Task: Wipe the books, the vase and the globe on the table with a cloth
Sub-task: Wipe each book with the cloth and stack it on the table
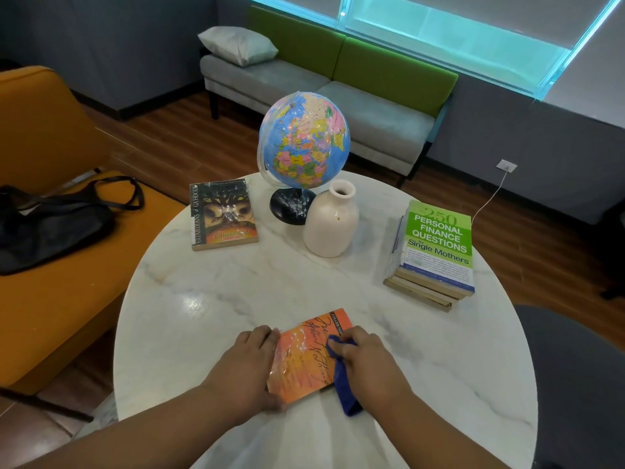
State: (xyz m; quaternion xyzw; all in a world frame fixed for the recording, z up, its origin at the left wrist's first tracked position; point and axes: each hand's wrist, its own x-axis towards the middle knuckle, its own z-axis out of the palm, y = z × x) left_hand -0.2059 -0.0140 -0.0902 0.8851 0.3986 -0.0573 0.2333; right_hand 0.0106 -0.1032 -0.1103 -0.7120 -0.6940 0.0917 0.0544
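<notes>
An orange book (pixel 304 360) lies flat near the front of the round marble table (pixel 216 299). My left hand (pixel 252 360) holds its left edge, fingers at the top corner and thumb at the bottom. My right hand (pixel 367 358) grips a blue cloth (pixel 343 380) and presses it on the book's right side. Farther back stand a globe (pixel 304 140) on a black base and a cream vase (pixel 329 225). A dark owl-cover book (pixel 223 214) lies at the back left. A stack of books (pixel 434 252) with a green cover on top sits at the right.
An orange armchair (pixel 50 299) with a black bag (pixel 50 225) stands left of the table. A grey and green sofa (pixel 338 89) with a pillow is behind. A dark chair (pixel 575 384) is at the right. A cable (pixel 490 198) runs to a wall socket.
</notes>
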